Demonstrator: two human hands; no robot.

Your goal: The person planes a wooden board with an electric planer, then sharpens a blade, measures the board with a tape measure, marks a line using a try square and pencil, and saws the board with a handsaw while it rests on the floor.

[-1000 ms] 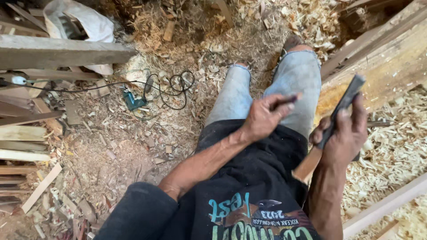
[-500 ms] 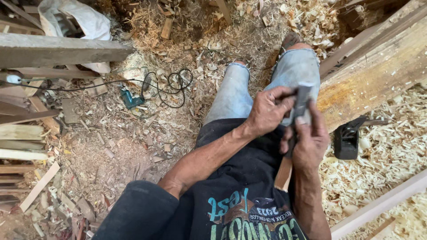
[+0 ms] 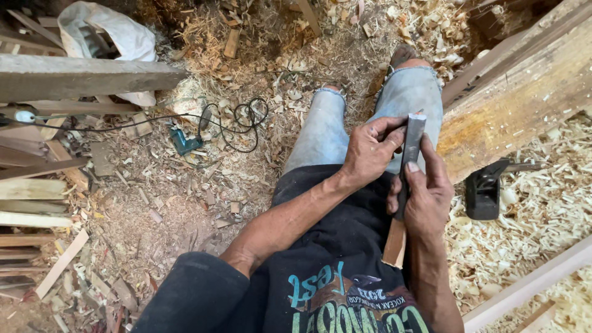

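I sit with my legs in light jeans stretched out over a floor of wood shavings. My right hand (image 3: 427,192) grips a chisel (image 3: 411,143), a flat grey metal blade with a pale wooden handle (image 3: 394,244) sticking out below my palm. The blade points up and away from me. My left hand (image 3: 369,152) reaches across and pinches the upper part of the blade with its fingertips. Both hands meet over my right thigh.
A thick wooden beam (image 3: 524,92) slants along my right side. A dark hand plane (image 3: 483,190) lies in the shavings by it. A teal power tool (image 3: 184,143) with a coiled black cord lies to the left, near stacked planks (image 3: 80,75) and a white sack (image 3: 111,34).
My right hand swung the chisel from out at the right in over my lap. My left hand, empty before, closed its fingers onto the blade.
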